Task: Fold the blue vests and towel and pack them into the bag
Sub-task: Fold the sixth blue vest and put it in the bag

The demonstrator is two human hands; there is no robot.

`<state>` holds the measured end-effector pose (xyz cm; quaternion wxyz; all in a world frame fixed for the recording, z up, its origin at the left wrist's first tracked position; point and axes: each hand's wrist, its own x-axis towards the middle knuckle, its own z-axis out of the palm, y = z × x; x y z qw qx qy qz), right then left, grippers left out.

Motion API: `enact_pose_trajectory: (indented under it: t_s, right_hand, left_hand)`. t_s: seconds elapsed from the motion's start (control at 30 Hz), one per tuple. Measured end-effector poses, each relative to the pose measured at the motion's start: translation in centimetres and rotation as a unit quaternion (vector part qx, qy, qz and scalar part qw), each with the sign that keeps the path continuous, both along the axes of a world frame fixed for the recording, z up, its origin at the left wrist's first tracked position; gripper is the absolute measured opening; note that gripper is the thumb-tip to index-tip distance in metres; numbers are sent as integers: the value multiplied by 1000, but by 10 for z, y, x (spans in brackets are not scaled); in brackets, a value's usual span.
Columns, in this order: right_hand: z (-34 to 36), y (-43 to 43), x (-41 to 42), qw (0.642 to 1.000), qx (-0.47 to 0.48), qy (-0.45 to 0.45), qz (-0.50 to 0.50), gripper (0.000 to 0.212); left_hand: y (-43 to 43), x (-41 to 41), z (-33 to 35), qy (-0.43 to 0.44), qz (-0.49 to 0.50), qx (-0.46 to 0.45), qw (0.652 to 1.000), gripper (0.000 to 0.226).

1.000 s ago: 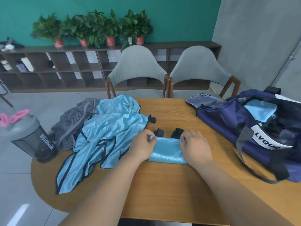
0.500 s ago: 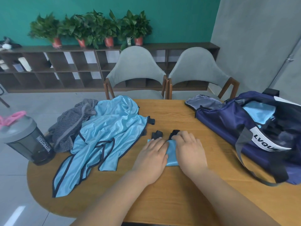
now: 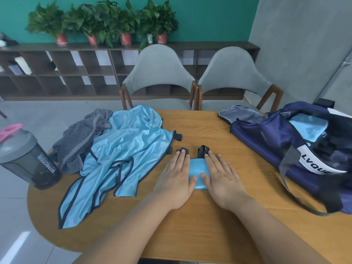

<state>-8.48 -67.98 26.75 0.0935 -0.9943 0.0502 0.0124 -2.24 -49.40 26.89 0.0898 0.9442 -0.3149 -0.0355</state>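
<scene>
Fingers of both hands are held straight and close together, and they are pressed flat on a small folded blue vest, which is lying on the wooden surface under the left hand and the right hand. Black straps are seen just beyond the fingertips. A second blue vest, not folded, is spread to the left, touching a grey striped towel. The open navy bag is placed on the right, and a folded light blue piece is seen inside it. A dark shaker bottle is standing at the left edge.
</scene>
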Motion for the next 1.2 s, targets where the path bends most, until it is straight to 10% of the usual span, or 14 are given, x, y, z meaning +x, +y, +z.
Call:
enact_pose_trajectory:
  t_s: [0.4, 0.63, 0.8, 1.0, 1.2]
  right_hand:
    - [37, 6, 17, 983, -91, -125, 103, 64]
    - [45, 4, 55, 988, -78, -17, 129, 45]
    - [57, -11, 43, 987, -151, -12, 51, 40]
    - [26, -19, -3, 986, 64, -47, -145, 41]
    - [-7, -5, -24, 957, 74, -187, -208, 40]
  left_hand:
    - [6, 1, -6, -41, 69, -102, 992, 76]
    - [13, 2, -6, -29, 93, -185, 978, 66]
    - [16, 1, -2, -42, 121, -239, 963, 61]
    - [15, 2, -4, -85, 160, -251, 951, 50]
    - [7, 3, -4, -38, 131, -251, 958, 41]
